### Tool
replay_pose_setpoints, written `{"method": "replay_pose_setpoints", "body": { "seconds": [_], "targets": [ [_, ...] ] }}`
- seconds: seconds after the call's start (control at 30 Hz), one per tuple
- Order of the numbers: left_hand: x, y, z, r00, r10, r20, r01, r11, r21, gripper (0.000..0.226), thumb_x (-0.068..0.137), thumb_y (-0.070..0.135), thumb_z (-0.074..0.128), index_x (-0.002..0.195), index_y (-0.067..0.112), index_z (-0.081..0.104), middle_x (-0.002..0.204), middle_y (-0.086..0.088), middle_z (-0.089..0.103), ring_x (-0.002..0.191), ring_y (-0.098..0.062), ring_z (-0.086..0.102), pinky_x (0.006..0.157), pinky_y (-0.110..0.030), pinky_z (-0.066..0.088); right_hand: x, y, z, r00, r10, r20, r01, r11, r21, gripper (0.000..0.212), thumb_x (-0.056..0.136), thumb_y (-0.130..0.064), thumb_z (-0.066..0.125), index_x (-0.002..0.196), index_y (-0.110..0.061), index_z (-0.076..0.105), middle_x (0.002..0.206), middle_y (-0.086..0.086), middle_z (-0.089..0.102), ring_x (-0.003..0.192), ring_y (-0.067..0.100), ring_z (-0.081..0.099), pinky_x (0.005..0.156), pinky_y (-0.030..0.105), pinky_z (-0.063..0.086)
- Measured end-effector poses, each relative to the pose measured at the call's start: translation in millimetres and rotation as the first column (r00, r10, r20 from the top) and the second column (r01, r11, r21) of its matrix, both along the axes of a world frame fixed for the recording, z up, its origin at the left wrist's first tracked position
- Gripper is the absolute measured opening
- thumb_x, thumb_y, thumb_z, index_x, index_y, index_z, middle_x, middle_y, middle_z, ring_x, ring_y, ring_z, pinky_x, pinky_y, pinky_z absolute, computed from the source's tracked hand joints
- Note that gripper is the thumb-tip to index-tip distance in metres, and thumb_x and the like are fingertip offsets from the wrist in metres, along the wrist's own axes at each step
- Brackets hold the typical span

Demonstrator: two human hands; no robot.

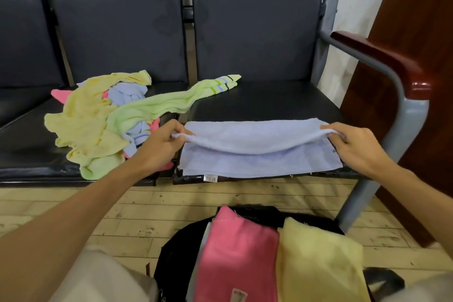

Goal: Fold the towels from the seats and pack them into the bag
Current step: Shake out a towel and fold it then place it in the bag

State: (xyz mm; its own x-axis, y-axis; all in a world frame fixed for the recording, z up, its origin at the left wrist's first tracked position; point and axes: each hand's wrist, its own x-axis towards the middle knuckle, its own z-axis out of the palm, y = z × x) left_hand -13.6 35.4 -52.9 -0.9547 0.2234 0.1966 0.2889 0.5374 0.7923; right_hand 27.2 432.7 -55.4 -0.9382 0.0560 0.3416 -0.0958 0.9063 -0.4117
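left hand [160, 141] and right hand [353, 143] each pinching a corner of lavender towel [257, 162] | towel lying on right seat [264, 100]

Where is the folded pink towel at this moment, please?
In the head view the folded pink towel sits low in the centre, in the open black bag on the floor, with the folded yellow towel directly to its right.

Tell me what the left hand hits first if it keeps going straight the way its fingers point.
The left hand points right, pinching the lavender towel at its left end. Going straight on, it would first meet that towel's raised fold; depth beyond is unclear.
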Motion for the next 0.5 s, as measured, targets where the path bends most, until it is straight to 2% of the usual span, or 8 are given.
{"method": "replay_pose_setpoints", "body": {
  "seconds": [0.1, 0.2, 0.23, 0.27, 0.33, 0.4, 0.43, 0.5],
  "targets": [
    [7.6, 0.2, 3.6, 0.996, -0.012, 0.091, 0.000, 0.992, 0.129, 0.007, 0.092, 0.017, 0.054, 0.085, 0.015, 0.053, 0.110, -0.004, 0.066, 0.109, -0.026, 0.058, 0.098, -0.045, 0.045, 9.0, 4.0, -1.6, 0.995, -0.005, 0.101, 0.002, 0.999, 0.032, 0.035, 0.101, -0.011, 0.043, 0.132, -0.012, 0.058, 0.088, 0.001, 0.059, 0.053, 0.009, 0.050, 0.047, 0.014, 0.035],
    [15.1, 4.9, 6.0, 0.981, -0.044, 0.191, 0.028, 0.996, 0.088, 0.009, 0.086, 0.019, 0.058, 0.080, 0.013, 0.055, 0.089, -0.005, 0.062, 0.085, -0.025, 0.055, 0.076, -0.034, 0.043, 15.9, 4.3, 0.6, 0.963, -0.024, 0.267, 0.018, 0.999, 0.027, 0.037, 0.103, -0.012, 0.038, 0.135, -0.013, 0.056, 0.106, 0.004, 0.061, 0.061, 0.003, 0.047, 0.050, 0.014, 0.036],
    [16.7, 6.7, 4.6, 0.972, -0.059, 0.229, 0.052, 0.998, 0.038, 0.009, 0.086, 0.015, 0.059, 0.079, 0.013, 0.057, 0.087, -0.010, 0.061, 0.082, -0.028, 0.053, 0.073, -0.034, 0.041, 18.2, 3.0, 0.6, 0.947, -0.017, 0.320, 0.005, 0.999, 0.038, 0.037, 0.103, -0.012, 0.036, 0.135, -0.013, 0.056, 0.115, 0.005, 0.061, 0.068, 0.000, 0.048, 0.056, 0.012, 0.039],
    [17.1, 7.6, 2.8, 0.963, -0.073, 0.260, 0.077, 0.997, -0.005, 0.008, 0.086, 0.012, 0.060, 0.078, 0.010, 0.059, 0.092, -0.013, 0.064, 0.087, -0.029, 0.056, 0.076, -0.034, 0.042, 20.0, 1.4, -0.5, 0.934, -0.004, 0.357, -0.014, 0.999, 0.046, 0.037, 0.104, -0.013, 0.035, 0.134, -0.012, 0.057, 0.127, 0.005, 0.059, 0.080, 0.002, 0.055, 0.069, 0.012, 0.045],
    [17.7, 10.4, 0.9, 0.952, -0.099, 0.291, 0.109, 0.994, -0.018, 0.012, 0.079, 0.017, 0.060, 0.075, 0.006, 0.063, 0.102, -0.013, 0.067, 0.103, -0.027, 0.060, 0.091, -0.033, 0.044, 19.7, 0.6, -4.2, 0.922, -0.004, 0.387, -0.014, 0.999, 0.044, 0.038, 0.104, -0.017, 0.033, 0.126, -0.009, 0.063, 0.137, 0.006, 0.057, 0.114, 0.020, 0.059, 0.100, 0.030, 0.045],
    [14.7, 14.9, -1.3, 0.957, -0.057, 0.286, 0.063, 0.998, -0.009, 0.018, 0.080, 0.023, 0.060, 0.078, 0.007, 0.068, 0.101, -0.010, 0.068, 0.104, -0.024, 0.059, 0.094, -0.033, 0.043, 14.0, 2.1, -8.8, 0.930, -0.047, 0.365, 0.039, 0.999, 0.028, 0.039, 0.103, -0.024, 0.036, 0.110, 0.000, 0.067, 0.124, 0.016, 0.063, 0.114, 0.032, 0.058, 0.100, 0.047, 0.044],
    [11.9, 17.2, -3.0, 0.967, 0.007, 0.254, 0.007, 0.998, -0.056, 0.017, 0.087, 0.020, 0.059, 0.083, 0.007, 0.069, 0.101, -0.007, 0.066, 0.100, -0.022, 0.058, 0.090, -0.029, 0.044, 10.6, 2.5, -10.9, 0.937, -0.077, 0.342, 0.076, 0.997, 0.014, 0.041, 0.102, -0.027, 0.039, 0.105, 0.002, 0.067, 0.117, 0.019, 0.064, 0.108, 0.034, 0.059, 0.096, 0.049, 0.046],
    [3.7, 22.0, -8.9, 0.979, 0.134, 0.152, -0.107, 0.979, -0.174, 0.015, 0.095, 0.013, 0.052, 0.094, 0.004, 0.064, 0.102, -0.007, 0.063, 0.091, -0.017, 0.055, 0.073, -0.018, 0.042, 3.3, 2.9, -16.4, 0.953, -0.134, 0.270, 0.147, 0.989, -0.028, 0.039, 0.100, -0.029, 0.044, 0.095, 0.002, 0.068, 0.106, 0.019, 0.065, 0.094, 0.031, 0.062, 0.086, 0.045, 0.051]
  ]
}}
